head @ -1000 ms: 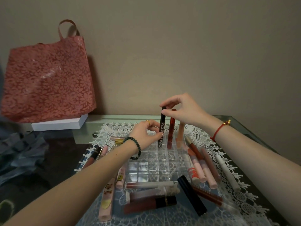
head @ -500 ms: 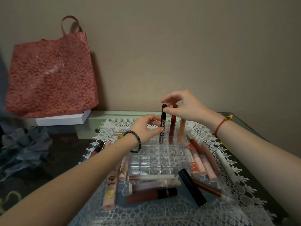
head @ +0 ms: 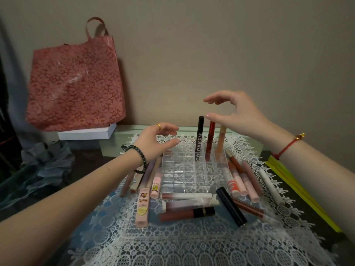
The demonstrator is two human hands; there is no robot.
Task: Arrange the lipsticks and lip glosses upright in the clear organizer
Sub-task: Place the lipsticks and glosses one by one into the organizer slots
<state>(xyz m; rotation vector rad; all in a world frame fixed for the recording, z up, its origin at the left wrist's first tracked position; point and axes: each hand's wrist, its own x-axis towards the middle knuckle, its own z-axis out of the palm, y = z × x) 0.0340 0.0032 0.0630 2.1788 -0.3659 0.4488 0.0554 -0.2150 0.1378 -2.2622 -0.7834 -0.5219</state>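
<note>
Black tube (head: 199, 139) upright, organizer (head: 184, 175) back row; long axis near-vertical.

We see a dim, warm room. Far to the left of the left hand (head: 153, 143) it gets very dark. The pink bag (head: 75, 89) above that hand throws a soft shadow on the wall (head: 211, 45). The fingertips of the left hand and the right hand (head: 238, 114) look a bit smeary. Lines bend near the edges.
</note>
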